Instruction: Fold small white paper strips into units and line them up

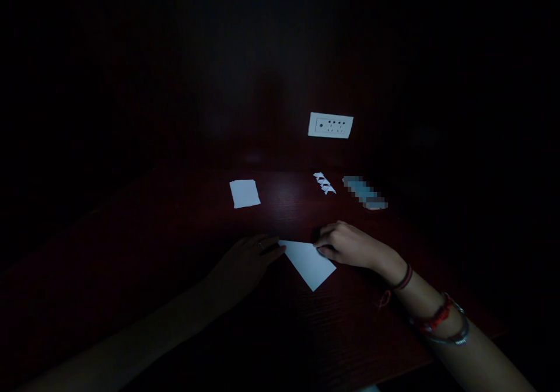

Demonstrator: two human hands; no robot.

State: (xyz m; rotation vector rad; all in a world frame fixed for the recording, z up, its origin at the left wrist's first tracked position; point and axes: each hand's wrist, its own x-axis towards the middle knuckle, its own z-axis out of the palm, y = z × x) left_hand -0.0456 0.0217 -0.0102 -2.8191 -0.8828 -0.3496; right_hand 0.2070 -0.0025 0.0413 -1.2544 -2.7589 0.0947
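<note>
Okay, so your sheet of white paper is lying on the dark red tabletop, right between your hands and a bit toward you from the fingertips. The relation that counts here: its long axis runs on a slant, from the corner under your left hand out to the lower right, and the lowest corner points back at you. Your right hand comes in over the far edge from the right. Both hands are touching it, so neither is really "nearer", but the right covers a bit more of it.

Grip-wise, your right thumb and fingers look curled closed on that far edge, a pinch as far as I can judge. Your left fingers are stretched out with the tips at the corner; it's too dim to tell if they're pinching or only resting there.

Beyond the hands you've got a stack of white squares to the left and some small folded pieces to the right, both well apart from the sheet.
</note>
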